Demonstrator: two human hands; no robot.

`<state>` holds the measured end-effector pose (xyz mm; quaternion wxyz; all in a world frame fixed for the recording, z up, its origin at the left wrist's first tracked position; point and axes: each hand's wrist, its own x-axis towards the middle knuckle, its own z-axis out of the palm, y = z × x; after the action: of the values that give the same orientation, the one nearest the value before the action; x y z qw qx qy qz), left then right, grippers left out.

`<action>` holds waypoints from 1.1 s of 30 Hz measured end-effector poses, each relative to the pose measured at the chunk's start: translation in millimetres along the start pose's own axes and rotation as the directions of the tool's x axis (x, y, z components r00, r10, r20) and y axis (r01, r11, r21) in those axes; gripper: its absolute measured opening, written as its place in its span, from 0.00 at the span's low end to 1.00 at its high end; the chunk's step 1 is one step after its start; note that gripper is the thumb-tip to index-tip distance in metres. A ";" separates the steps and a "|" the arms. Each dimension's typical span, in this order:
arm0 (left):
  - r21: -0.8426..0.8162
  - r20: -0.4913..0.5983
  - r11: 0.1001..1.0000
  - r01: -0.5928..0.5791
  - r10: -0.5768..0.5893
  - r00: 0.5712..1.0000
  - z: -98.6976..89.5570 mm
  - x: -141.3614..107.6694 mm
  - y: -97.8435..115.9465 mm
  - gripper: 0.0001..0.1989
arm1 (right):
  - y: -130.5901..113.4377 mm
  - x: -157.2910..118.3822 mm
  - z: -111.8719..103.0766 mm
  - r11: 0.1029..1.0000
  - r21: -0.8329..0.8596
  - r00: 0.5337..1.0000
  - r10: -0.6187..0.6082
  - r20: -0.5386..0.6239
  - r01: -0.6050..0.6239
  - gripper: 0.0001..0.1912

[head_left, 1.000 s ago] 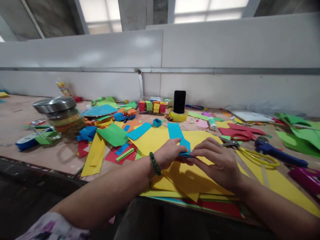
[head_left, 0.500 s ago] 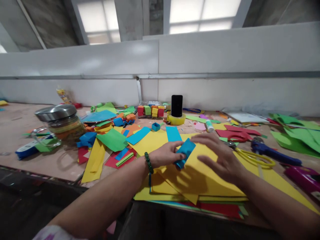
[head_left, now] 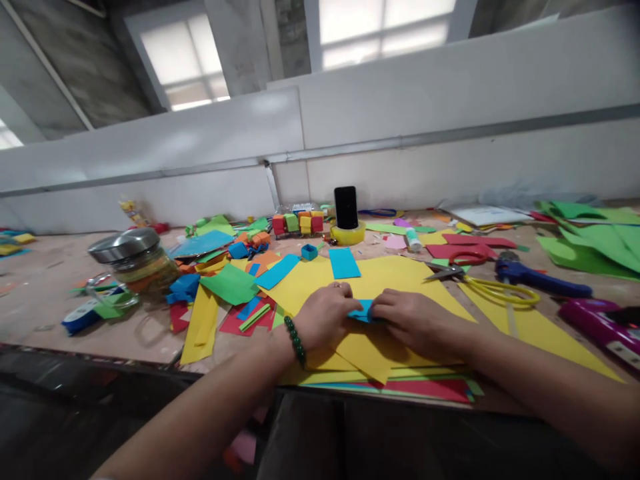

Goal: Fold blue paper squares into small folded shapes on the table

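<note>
A small piece of blue paper [head_left: 363, 311] lies between my two hands, low over the stacked yellow sheets [head_left: 400, 273]. My left hand [head_left: 327, 317], with a green bead bracelet at its wrist, pinches the left end. The fingers of my right hand [head_left: 413, 320] are closed on the right end. Both hands cover much of the piece, so its folds are mostly hidden. Beyond them a flat blue strip [head_left: 345, 263] and a little open blue paper box [head_left: 309, 252] rest at the top of the yellow paper. Another blue strip [head_left: 278, 270] lies to the left.
Scissors with yellow handles [head_left: 503, 291], a blue-handled tool [head_left: 543, 277] and a magenta tool [head_left: 600, 320] lie at right. A glass jar [head_left: 143, 267] stands at left. A phone [head_left: 346, 207] stands in a yellow tape roll [head_left: 349, 233]. Coloured paper cubes [head_left: 299, 225] sit behind.
My right hand has come in from the right and closed on the blue paper. My left hand has lowered and turned the piece flatter. The camera view has tilted.
</note>
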<state>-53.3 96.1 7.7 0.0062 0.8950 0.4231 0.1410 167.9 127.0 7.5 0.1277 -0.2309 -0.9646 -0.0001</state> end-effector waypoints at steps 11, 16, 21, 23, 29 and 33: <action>0.191 -0.040 0.979 -0.074 0.083 0.996 11.0 -33.5 17.2 0.10 | -3.2 -2.0 -10.6 0.954 0.270 0.988 0.151 -0.045 -0.133 0.16; 0.117 -0.051 0.989 -0.089 0.096 0.994 8.6 -35.0 18.0 0.14 | 1.1 6.4 -6.4 0.988 0.052 0.988 0.142 0.052 -0.145 0.10; 0.023 -0.067 0.999 -0.036 0.038 0.997 8.8 -36.3 15.3 0.14 | 3.3 7.6 2.2 0.978 -0.102 0.982 0.187 0.036 -0.182 0.12; -0.046 -0.073 0.999 -0.009 0.006 0.997 9.4 -35.3 13.6 0.13 | 12.7 9.1 8.8 0.949 -0.028 0.949 0.313 -0.043 -0.314 0.13; -0.318 0.000 0.941 0.116 -0.122 0.993 5.8 -19.3 2.9 0.11 | 31.9 7.2 9.5 0.876 0.210 0.825 0.480 -0.299 -0.434 0.11; -0.469 0.195 0.842 0.266 -0.195 0.961 -0.2 -0.6 -11.3 0.11 | 7.4 -5.0 -9.6 0.961 0.227 0.842 0.252 -0.476 -0.159 0.07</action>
<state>-62.3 102.8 6.2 0.2797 0.8140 0.4766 0.1788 177.8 130.8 15.1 0.3929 -0.3129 -0.8637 0.0404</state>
